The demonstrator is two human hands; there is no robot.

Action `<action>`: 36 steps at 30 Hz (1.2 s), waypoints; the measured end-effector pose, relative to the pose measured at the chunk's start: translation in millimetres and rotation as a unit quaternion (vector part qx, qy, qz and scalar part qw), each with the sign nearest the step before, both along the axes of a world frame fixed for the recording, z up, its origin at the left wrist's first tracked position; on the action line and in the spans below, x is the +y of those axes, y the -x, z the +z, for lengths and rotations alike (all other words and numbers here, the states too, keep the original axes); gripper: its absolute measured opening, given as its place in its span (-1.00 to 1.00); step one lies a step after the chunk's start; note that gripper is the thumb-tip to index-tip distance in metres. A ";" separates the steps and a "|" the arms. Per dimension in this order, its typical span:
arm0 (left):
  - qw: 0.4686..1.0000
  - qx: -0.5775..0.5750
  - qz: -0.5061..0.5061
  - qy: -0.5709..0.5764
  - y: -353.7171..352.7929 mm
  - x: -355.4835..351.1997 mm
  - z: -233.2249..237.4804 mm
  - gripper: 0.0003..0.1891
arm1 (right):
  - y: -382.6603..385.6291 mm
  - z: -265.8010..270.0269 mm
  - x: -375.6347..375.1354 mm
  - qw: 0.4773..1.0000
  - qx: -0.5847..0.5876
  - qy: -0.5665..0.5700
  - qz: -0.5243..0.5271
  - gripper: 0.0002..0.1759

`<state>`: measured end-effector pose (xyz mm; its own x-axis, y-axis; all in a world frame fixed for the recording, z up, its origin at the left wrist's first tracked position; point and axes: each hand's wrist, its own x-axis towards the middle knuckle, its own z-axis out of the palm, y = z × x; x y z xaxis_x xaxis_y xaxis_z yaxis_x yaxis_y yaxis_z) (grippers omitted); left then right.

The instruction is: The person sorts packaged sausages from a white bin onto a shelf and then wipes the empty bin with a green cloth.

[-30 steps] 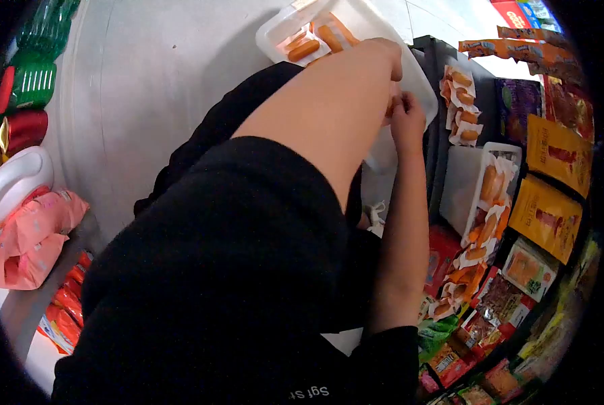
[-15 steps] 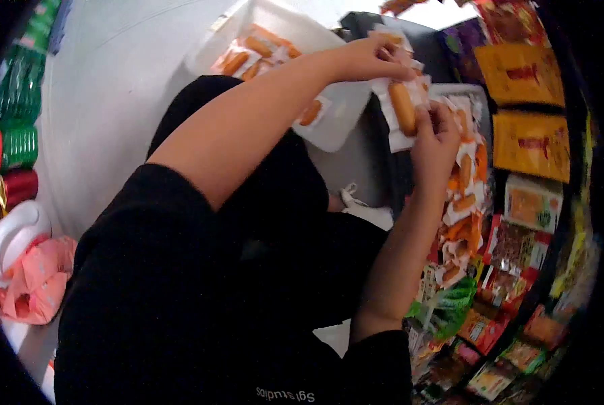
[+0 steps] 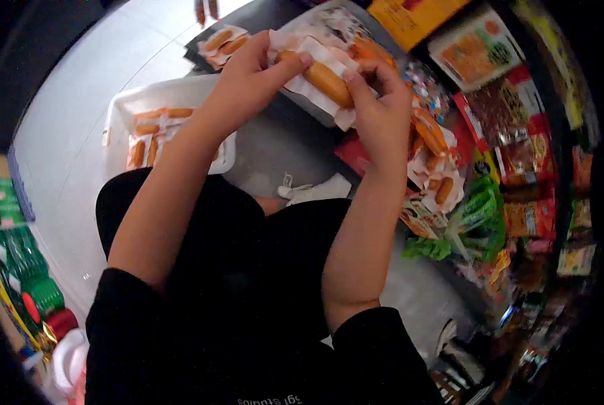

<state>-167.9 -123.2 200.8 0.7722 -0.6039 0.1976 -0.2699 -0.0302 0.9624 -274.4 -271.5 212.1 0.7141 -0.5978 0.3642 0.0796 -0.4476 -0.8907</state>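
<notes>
A packaged sausage (image 3: 329,84), orange-brown in a clear and white wrapper, is stretched between my two hands near the top middle. My left hand (image 3: 251,84) pinches its left end, with the thumb laid over the wrapper. At the other end, my right hand (image 3: 383,104) grips the wrapper between thumb and fingers. More wrapped sausages (image 3: 444,189) lie on the display below and right of my right hand. On the left, a white plastic bin (image 3: 116,111) holds several wrapped sausages, partly hidden by my left forearm.
Small sausage packs (image 3: 224,44) rest on a dark surface beyond my left hand. A green leafy vegetable (image 3: 477,219) and red snack packets (image 3: 504,111) line the right side. My white shoe (image 3: 319,191) is on the grey floor. Green bottles (image 3: 22,253) stand at far left.
The view has turned toward the right, so the white bin appears lower and further left. Both hands still hold the sausage pack, which is now tilted more sideways, with the hands further apart.
</notes>
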 end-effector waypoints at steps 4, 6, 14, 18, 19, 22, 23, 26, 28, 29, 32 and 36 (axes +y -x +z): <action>0.999 0.024 -0.040 0.009 23.7 -40.1 16.5 -0.58 | 18.1 0.9 -29.5 0.996 -0.065 -0.038 -0.037 -0.87; 0.997 0.027 -0.061 0.025 30.5 -59.6 19.4 -0.57 | 28.6 2.2 -43.0 0.995 -0.079 -0.023 -0.063 -0.85; 0.989 0.081 -0.110 0.061 39.2 -118.9 21.3 -0.63 | 50.5 0.4 -79.2 0.959 -0.199 -0.105 -0.173 -0.77; 0.989 0.132 -0.049 0.054 22.3 -134.0 20.8 -0.64 | 59.8 4.4 -78.3 0.961 -0.171 -0.120 -0.182 -0.80; 0.989 0.134 -0.031 0.056 18.2 -134.9 22.4 -0.62 | 59.8 -0.2 -82.7 0.969 -0.152 -0.037 -0.189 -0.80; 0.994 0.105 -0.024 0.003 8.4 -134.6 23.4 -0.59 | 52.2 -14.1 -88.6 0.969 -0.118 0.105 -0.191 -0.75; 0.994 0.102 -0.024 0.002 9.6 -135.2 22.2 -0.59 | 49.1 -14.1 -86.8 0.964 -0.100 0.163 -0.185 -0.72; 0.995 0.080 -0.036 -0.046 9.5 -137.5 12.8 -0.48 | 47.1 -13.2 -75.4 0.948 0.021 0.249 -0.198 -0.67; 0.993 0.063 -0.021 -0.097 10.8 -135.6 9.2 -0.44 | 45.0 -13.8 -70.8 0.943 0.059 0.261 -0.197 -0.67; 0.988 0.046 -0.007 -0.146 15.6 -133.9 14.2 -0.41 | 44.9 -14.1 -69.8 0.936 0.098 0.274 -0.197 -0.67; 0.946 -0.152 0.016 -0.284 5.7 -132.5 13.4 -0.35 | 43.8 -19.7 -71.1 0.932 0.110 0.279 -0.202 -0.67; 0.899 -0.281 0.065 -0.329 13.5 -117.4 30.3 -0.38 | 38.5 -22.2 -71.3 0.922 0.115 0.292 -0.228 -0.70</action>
